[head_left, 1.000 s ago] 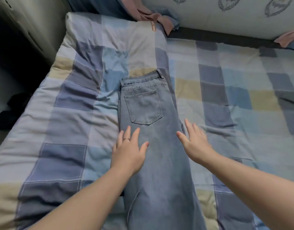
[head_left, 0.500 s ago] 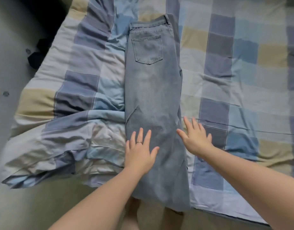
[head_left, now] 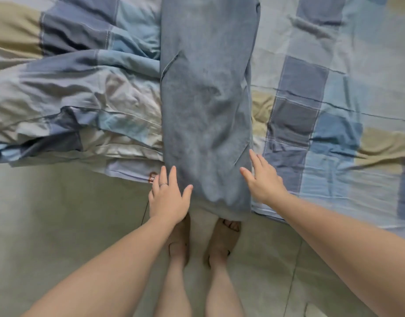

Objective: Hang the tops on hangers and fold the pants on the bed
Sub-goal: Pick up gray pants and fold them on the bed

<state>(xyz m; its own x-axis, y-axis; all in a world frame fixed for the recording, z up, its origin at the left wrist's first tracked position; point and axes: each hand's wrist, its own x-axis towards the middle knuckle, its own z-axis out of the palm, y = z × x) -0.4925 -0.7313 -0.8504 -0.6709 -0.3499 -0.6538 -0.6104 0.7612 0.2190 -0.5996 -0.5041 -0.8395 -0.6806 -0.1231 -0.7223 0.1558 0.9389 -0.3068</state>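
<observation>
Nearest of all, two bare feet (head_left: 222,239) stand side by side on the pale floor (head_left: 60,225), toes right up at the bed's edge. Both forearms reach forward from the bottom corners. The left hand (head_left: 168,200) sits palm down at the left edge of the jeans (head_left: 206,99), fingers straight and a little fanned, gripping nothing, thumb angled out to meet the denim, a thin ring (head_left: 164,184) on one finger. The right hand (head_left: 262,179) mirrors it on the right edge, palm down, fingers straight and spread, thumb tip on the fabric, index finger running along the side seam, nothing held. Between them the jeans lie as one narrow strip, long axis running straight from near to far, the hem end pointing at the person and drooping over the near edge of the bed above the toes. The denim carries on up the middle and out of the top of the view. Under it spreads the checked bedcover (head_left: 311,88), fairly flat on the right, bunched into deep folds on the left.
</observation>
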